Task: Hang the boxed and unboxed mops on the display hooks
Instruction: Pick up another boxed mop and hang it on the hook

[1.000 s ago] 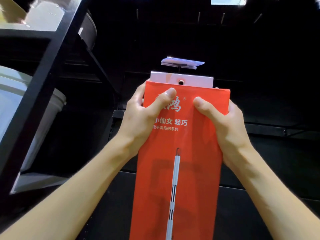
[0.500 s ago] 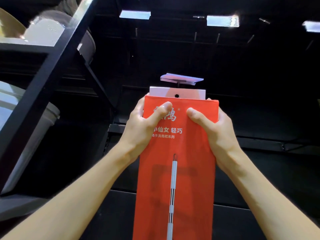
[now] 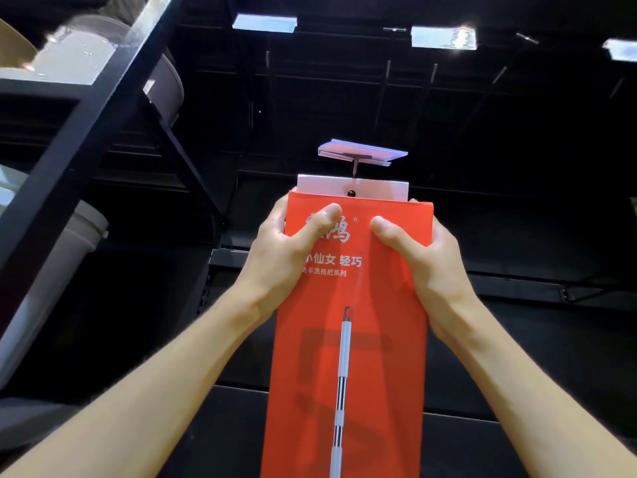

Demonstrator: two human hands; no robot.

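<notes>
Both hands clamp the red box [image 3: 348, 339] near its top, left hand [image 3: 286, 250] on its left edge, right hand [image 3: 427, 263] on its right, thumbs on the front. Its white tab [image 3: 320, 186] sits just below the hook's label holder [image 3: 362, 152].

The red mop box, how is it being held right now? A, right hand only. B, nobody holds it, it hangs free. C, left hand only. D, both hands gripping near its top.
D: the left hand and the right hand both clasp the red mop box near its top, thumbs pressed on its front, just below the white hang tab.
</notes>
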